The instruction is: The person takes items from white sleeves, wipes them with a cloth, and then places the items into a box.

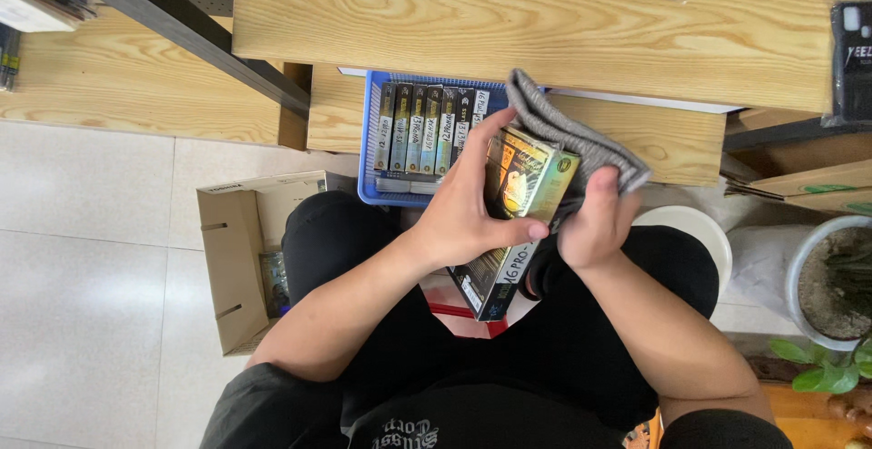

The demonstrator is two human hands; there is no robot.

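The box (518, 204) is sitting over the lap, in front of the blue basket (371, 154). The left hand (468, 199) is gripping it firmly. The right hand (595, 222) is pressing a grey cloth (568, 136) on it; wiping should stay gentle and steady.

left hand (472, 208) grips a boxed pack (518, 204); right hand (595, 222) presses a grey cloth (568, 136) against it, above a blue basket (368, 154).

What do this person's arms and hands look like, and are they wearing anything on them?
Both the left hand and the right hand are bare, with no gloves, rings or watch visible. The forearms are uncovered; short black sleeves end near the elbows.
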